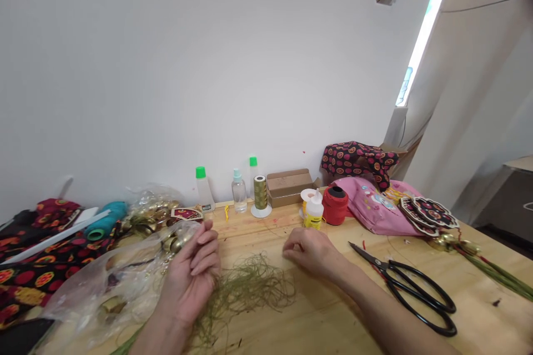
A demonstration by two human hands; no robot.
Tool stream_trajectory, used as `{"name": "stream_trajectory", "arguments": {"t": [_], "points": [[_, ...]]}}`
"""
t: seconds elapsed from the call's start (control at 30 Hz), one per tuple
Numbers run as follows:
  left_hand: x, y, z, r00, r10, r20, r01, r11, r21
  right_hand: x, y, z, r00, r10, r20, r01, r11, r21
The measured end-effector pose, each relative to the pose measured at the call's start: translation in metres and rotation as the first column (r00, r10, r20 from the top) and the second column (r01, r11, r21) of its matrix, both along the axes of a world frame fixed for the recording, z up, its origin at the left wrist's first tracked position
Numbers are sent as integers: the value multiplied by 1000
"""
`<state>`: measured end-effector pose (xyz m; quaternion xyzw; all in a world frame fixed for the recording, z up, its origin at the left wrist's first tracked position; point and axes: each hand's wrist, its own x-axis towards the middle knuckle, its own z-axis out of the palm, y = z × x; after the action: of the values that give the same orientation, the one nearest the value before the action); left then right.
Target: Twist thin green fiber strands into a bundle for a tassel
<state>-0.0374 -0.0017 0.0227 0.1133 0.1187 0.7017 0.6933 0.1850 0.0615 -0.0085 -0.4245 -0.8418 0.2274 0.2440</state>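
My left hand (192, 272) rests on the wooden table (333, 310) with its fingers curled together over one end of a loose tangle of olive-green thread (250, 288). What it grips, if anything, is hidden. My right hand (310, 249) lies knuckles up just right of the tangle, fingers bent in a pinch near the thread's far edge. A crumpled clear plastic bag (112, 283) with small gold pieces lies against my left hand.
Black scissors (410, 285) lie to the right. Along the wall stand green-capped bottles (204, 188), a spray bottle (239, 193), a gold thread spool (260, 194), a cardboard box (289, 186), a glue bottle (313, 212) and red twine (335, 205). Patterned fabric (37, 266) lies left, a pink bag (375, 205) right.
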Motion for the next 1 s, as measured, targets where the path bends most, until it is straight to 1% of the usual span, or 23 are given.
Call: {"name": "stream_trajectory", "arguments": {"t": [0.03, 0.1, 0.2, 0.27, 0.37, 0.5, 0.67, 0.8, 0.93, 1.0], "points": [[2, 1, -1, 1000, -6, -28, 5, 999, -33, 4, -1, 2, 997, 39, 72, -39, 999, -6], [8, 2, -4, 994, 0, -110, -10, 995, -95, 11, -1, 7, 985, 135, 111, -130, 990, -55], [14, 3, -7, 976, 16, -219, -49, 988, -147, 17, 0, 12, 940, 290, 178, -275, 956, -103], [14, 3, -9, 966, 15, -257, -59, 985, -162, 18, 1, 11, 917, 345, 202, -329, 938, -108], [15, 3, -11, 951, 1, -309, -58, 983, -175, 13, 2, 8, 908, 368, 198, -356, 929, -96], [18, 4, -15, 925, -28, -379, -41, 984, -174, 8, -1, 6, 906, 372, 202, -363, 928, -80], [19, 4, -17, 920, -32, -390, -33, 987, -160, 5, -7, 12, 920, 327, 216, -326, 945, -41], [17, 4, -17, 918, -25, -395, -42, 986, -161, 7, -9, 14, 897, 357, 262, -340, 934, -108], [18, 4, -17, 914, -35, -404, -39, 984, -173, 19, -6, 18, 894, 315, 319, -257, 943, -212], [19, 4, -17, 913, -45, -405, -30, 984, -176, 22, -5, 20, 910, 274, 310, -218, 954, -204]]}}
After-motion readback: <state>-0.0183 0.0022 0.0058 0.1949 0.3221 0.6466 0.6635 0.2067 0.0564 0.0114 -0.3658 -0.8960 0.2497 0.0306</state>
